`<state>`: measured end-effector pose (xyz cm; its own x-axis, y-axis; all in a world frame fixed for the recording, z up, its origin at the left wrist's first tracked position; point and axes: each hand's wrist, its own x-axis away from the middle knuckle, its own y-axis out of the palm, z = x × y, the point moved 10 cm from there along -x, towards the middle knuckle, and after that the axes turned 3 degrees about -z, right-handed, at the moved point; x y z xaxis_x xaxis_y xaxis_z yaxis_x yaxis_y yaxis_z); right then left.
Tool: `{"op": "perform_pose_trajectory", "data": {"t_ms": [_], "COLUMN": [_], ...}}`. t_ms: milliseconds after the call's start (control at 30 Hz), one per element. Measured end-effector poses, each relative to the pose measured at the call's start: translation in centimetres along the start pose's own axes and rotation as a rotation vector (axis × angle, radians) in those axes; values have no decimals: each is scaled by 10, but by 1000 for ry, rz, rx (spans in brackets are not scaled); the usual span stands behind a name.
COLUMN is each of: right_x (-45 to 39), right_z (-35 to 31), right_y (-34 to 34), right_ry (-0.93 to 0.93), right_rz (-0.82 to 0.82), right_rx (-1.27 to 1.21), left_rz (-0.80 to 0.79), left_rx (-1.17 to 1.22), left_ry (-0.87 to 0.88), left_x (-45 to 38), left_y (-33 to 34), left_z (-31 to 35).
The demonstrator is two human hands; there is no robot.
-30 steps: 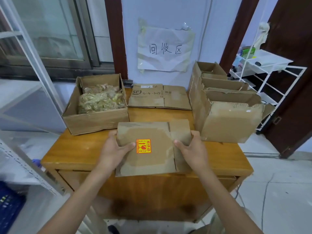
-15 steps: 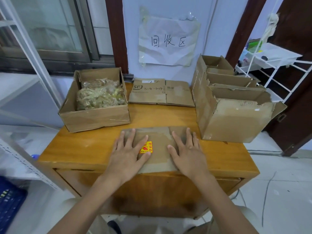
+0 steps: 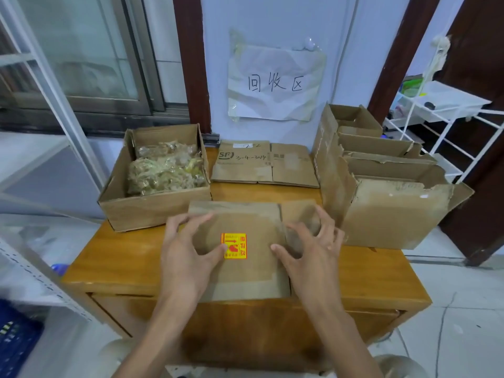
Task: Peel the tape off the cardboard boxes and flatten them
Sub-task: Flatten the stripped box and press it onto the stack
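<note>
- Where it lies at the near edge of the wooden table (image 3: 114, 257), the flattened cardboard box (image 3: 245, 222) sits directly under both hands, its long axis running left to right across the person's front and its near edge hanging slightly over the table's lip.
- A yellow and red sticker (image 3: 234, 245) marks its top panel, between the two thumbs; a fold line runs front to back just right of centre.
- The left hand (image 3: 188, 252) is spread over the left part of the box, fingers arched and only lightly bent, thumb tip touching beside the sticker; it holds nothing.
- The right hand (image 3: 311, 249) is likewise splayed over the right panel, fingertips bent down toward the cardboard, gripping nothing. Whether the palms touch the box cannot be told.
- Both hands are equally near, so either could take its own short end; the stack lies straight ahead.
- That stack of flattened boxes (image 3: 264, 165) rests at the table's far edge, below a handwritten paper sign (image 3: 275, 83) on the wall.
- To the left stands an open box of peeled tape (image 3: 161, 175); to the right, several open boxes (image 3: 381, 186) look not yet flattened.
</note>
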<state>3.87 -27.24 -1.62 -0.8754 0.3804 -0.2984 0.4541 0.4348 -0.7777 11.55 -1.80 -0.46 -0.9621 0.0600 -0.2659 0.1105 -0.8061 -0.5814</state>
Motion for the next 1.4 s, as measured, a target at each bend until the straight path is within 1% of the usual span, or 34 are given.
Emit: {"op": "perform_pose_trajectory", "data": {"t_ms": [100,200,267,333,400,467,533,633,667,700,767,800,833,933,1067,1133,1200,1333,1400], "right_x": [-33,-88,-136,-187,-234,-268,-288,-305,-309,-312,-313,-311,-310,-319,-337,-346,-350,-352,-351], "right_z": [-26,-53,-65,-70,-66,-53,-39,-10,3,16,43,54,61,63,68,67,70,72,73], "right_y": [-31,-59,-69,-68,-54,-36,-20,15,33,54,104,124,136,145,149,153,154,156,160], "right_ry": [-71,-142,-143,-114,-95,-78,-56,-23,0,37,144,191,205,118,110,99,94,93,93], "right_rz": [135,284,359,377,335,311,316,278,242,183,11,-57,-82,-69,-191,-240,-230,-200,-209], "right_rx": [0,7,59,113,135,159,188,233,254,278,340,352,346,314,346,353,344,348,337], "left_rz": [-21,-91,-116,-129,-107,-85,-95,-150,-208,-302,-556,-634,-653,-563,-402,-384,-380,-292,-279], "left_rx": [19,-10,-75,-122,-180,-328,-446,-515,-555,-621,-785,-810,-792,-731,-744,-762,-781,-761,-751], "left_ry": [103,176,219,222,221,243,231,179,141,97,-13,-65,-94,-52,16,8,-6,9,9], "left_x": [-34,-95,-143,-189,-228,-254,-273,-290,-291,-290,-278,-272,-271,-275,-291,-298,-301,-299,-299], "left_y": [-20,-27,-21,-6,15,41,72,118,136,158,202,217,228,241,246,249,252,252,253], "left_z": [34,78,105,121,125,122,109,81,69,55,22,9,-2,-13,-14,-10,-6,-9,-11]}}
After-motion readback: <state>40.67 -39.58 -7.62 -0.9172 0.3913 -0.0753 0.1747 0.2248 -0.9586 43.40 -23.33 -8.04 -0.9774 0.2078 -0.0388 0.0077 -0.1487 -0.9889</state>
